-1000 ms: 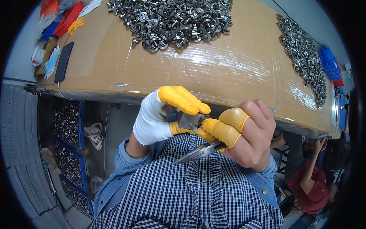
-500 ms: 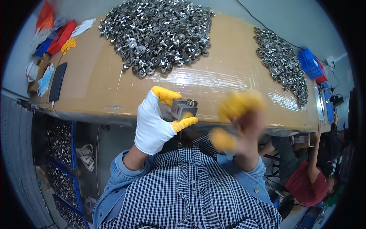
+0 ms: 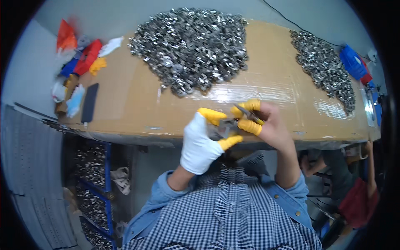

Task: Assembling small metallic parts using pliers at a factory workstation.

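Observation:
My left hand (image 3: 202, 143), in a white glove with yellow fingertips, is closed on a small grey metal block (image 3: 227, 128). It holds the block over the table's near edge. My right hand (image 3: 266, 123) has yellow covers on its fingers and a bare palm. Its thumb and fingers are closed around a slim dark tool (image 3: 248, 112), whose exact kind I cannot make out. The right fingertips are right beside the block; whether they touch it is unclear from the blur. Beyond both hands lies a large pile of small shiny round metal parts (image 3: 191, 50).
The cardboard-covered table (image 3: 125, 108) bears a second pile of metal parts (image 3: 325, 66) at right, near a blue basket (image 3: 352, 62). A dark phone (image 3: 90, 102) lies at left. Below stand blue bins (image 3: 93, 166) of metal parts. At far right sits another person (image 3: 358, 202).
My right hand has come up and left to the metal block, and the dark tool now shows in it. The whole view has shifted, with the scene lower and farther right.

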### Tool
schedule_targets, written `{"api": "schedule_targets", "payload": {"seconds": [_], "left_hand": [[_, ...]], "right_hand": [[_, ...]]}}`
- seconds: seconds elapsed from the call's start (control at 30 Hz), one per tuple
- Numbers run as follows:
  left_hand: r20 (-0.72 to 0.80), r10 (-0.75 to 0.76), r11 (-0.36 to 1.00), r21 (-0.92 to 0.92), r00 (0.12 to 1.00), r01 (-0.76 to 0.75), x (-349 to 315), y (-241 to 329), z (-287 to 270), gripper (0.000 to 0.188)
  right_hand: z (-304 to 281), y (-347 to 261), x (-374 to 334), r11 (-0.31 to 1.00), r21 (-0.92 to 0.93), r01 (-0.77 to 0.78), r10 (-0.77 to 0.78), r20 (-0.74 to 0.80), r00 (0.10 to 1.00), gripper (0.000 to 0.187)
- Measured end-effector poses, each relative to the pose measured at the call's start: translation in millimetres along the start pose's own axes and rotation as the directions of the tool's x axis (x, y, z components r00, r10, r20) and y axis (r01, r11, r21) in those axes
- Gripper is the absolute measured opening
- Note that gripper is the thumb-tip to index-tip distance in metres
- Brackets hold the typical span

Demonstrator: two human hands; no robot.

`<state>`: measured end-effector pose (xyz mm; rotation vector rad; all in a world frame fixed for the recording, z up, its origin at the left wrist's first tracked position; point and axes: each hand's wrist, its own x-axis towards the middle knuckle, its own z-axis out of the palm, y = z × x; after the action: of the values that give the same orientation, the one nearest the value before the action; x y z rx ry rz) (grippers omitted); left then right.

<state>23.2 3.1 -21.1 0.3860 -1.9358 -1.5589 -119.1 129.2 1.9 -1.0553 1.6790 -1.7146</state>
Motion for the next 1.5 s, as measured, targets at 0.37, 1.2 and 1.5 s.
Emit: {"api": "schedule_targets", "payload": {"seconds": [0.37,1.2,1.5], "left_hand": [[0.522,-0.166,0.983,0.158,0.836,0.097,31.8,4.2,-30.6,0.043],[0.225,-0.045,0.898,-0.419,0.973,0.138,6.1,-7.8,-10.6,0.055],[0.126,-0.092,0.864,-0.483,0.988,0.142,-44.4,16.8,8.9,0.054]], "right_hand": [[-11.0,-4.2,28.6,0.518,-0.852,0.081,-0.313,-0.101,0.944,0.05],[6.8,22.4,-43.3,0.976,0.142,0.163,-0.136,-0.183,0.974,0.019],[13.5,9.6,-75.7,0.965,0.26,-0.023,0.044,-0.075,0.996,0.019]]}}
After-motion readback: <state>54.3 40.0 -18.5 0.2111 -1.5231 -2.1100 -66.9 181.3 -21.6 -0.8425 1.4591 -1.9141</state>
